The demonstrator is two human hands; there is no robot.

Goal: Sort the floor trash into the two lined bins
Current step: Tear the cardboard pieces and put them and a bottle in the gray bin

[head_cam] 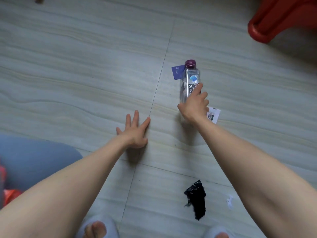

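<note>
My right hand grips the lower body of a clear plastic bottle with a purple cap, its cap end pointing away from me over the tiled floor. A blue card lies just left of the bottle's neck. A white printed tag sticks out from under my right wrist. My left hand hovers over the floor with fingers spread and holds nothing. A crumpled black scrap and a small white scrap lie on the floor nearer to me.
A red plastic stool stands at the top right. My knee in blue fabric fills the lower left, with something orange-red beside it. My feet in light slippers show at the bottom edge. No bin is in view.
</note>
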